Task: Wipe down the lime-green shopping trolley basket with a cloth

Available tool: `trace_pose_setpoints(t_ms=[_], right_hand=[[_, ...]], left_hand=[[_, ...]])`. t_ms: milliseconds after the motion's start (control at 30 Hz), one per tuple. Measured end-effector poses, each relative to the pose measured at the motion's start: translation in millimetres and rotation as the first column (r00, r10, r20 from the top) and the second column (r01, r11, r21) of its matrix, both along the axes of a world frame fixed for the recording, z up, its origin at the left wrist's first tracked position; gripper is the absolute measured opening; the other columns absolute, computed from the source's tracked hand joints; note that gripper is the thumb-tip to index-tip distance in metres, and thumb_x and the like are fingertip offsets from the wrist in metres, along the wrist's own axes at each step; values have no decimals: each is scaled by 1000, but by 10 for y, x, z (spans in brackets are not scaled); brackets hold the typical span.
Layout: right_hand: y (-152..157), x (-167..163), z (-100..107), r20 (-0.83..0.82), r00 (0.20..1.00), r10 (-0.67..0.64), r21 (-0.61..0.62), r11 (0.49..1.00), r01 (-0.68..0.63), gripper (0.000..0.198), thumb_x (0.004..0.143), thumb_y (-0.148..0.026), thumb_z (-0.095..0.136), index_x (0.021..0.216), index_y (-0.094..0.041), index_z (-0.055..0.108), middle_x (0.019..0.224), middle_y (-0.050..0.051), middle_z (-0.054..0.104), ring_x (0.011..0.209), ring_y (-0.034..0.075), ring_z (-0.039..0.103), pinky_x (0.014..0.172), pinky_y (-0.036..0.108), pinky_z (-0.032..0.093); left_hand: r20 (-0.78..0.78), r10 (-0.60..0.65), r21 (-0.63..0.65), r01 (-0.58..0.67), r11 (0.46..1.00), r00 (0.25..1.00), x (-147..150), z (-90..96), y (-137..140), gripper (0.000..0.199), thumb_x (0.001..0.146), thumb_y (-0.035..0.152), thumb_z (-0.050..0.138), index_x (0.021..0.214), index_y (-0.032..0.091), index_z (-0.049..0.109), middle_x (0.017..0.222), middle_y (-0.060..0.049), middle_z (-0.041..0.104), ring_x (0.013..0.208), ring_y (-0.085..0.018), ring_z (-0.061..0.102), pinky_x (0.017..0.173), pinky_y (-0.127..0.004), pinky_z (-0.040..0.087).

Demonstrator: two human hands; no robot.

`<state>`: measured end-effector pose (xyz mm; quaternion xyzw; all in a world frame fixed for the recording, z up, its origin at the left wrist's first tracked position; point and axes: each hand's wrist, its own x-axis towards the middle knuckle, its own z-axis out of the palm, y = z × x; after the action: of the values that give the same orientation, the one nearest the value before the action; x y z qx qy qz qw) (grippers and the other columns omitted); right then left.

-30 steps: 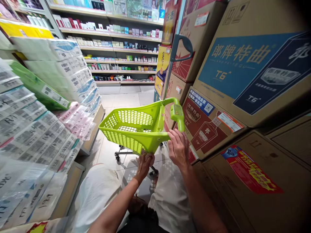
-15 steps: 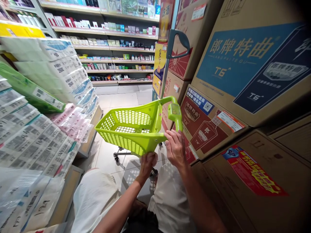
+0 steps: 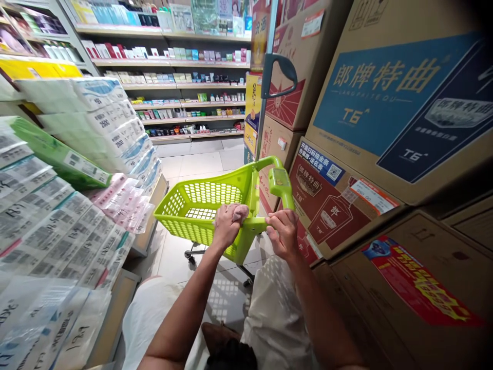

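Observation:
A small lime-green shopping cart (image 3: pixel 192 226) with a perforated basket stands in front of my knees, and nothing is seen in its basket. My left hand (image 3: pixel 226 226) is closed round a bunched pinkish cloth (image 3: pixel 241 211) at the cart's near top rim. My right hand (image 3: pixel 284 232) has its fingers curled over the near end of the cart's handle (image 3: pixel 285 192). The part of the rim beneath my left hand is hidden.
Stacked cartons (image 3: pixel 370 103) rise close on the right, with a grey pull handle (image 3: pixel 265 92) on a pole before them. Wrapped paper packs (image 3: pixel 57 221) are piled at the left on low wooden platforms. Product shelves (image 3: pixel 173 64) stand across the tiled floor (image 3: pixel 192 159).
My left hand has risen with the cloth from the basket's underside to its near top rim. My right hand's fingers have curled more tightly on the handle.

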<state>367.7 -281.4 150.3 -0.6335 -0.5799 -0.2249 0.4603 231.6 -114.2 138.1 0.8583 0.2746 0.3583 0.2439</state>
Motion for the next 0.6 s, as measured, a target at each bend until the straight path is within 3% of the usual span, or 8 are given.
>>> trace_pose_setpoints(t_ms=[133,300,400,600], right_hand=[[40,81,13,-5,1000,12,7,1000,-12,21,98,-29,45,89,-22,63,94,6,64,93,23,53,88,42,39],[65,63,-28,-14,999,-30,60,998,31,17,94,-27,48,85,-22,61,93,6,64,92,24,53,87,42,39],[32,43,-31,-4,1000,-24,72,997,24,12,92,-27,50,87,-22,60,94,6,63,92,24,54,87,43,40],[-35,51,2,1,999,34,60,998,-34,11,91,-27,51,94,-23,61,96,6,62,92,24,55,87,44,41]], left_hand=[[-79,-394,-82,388,918,916,202,265,151,31,91,24,57,118,23,72,116,-7,70,106,-23,60,98,-39,51],[-142,-557,-50,556,830,819,507,415,202,30,88,22,61,113,24,78,122,-6,74,109,-24,60,103,-40,50],[-190,-551,4,562,827,813,666,358,243,26,88,26,65,109,26,80,120,-5,75,107,-25,59,102,-40,51],[-146,-333,63,345,936,931,1027,204,586,25,86,25,64,106,22,78,118,-10,72,112,-27,57,95,-42,56]])
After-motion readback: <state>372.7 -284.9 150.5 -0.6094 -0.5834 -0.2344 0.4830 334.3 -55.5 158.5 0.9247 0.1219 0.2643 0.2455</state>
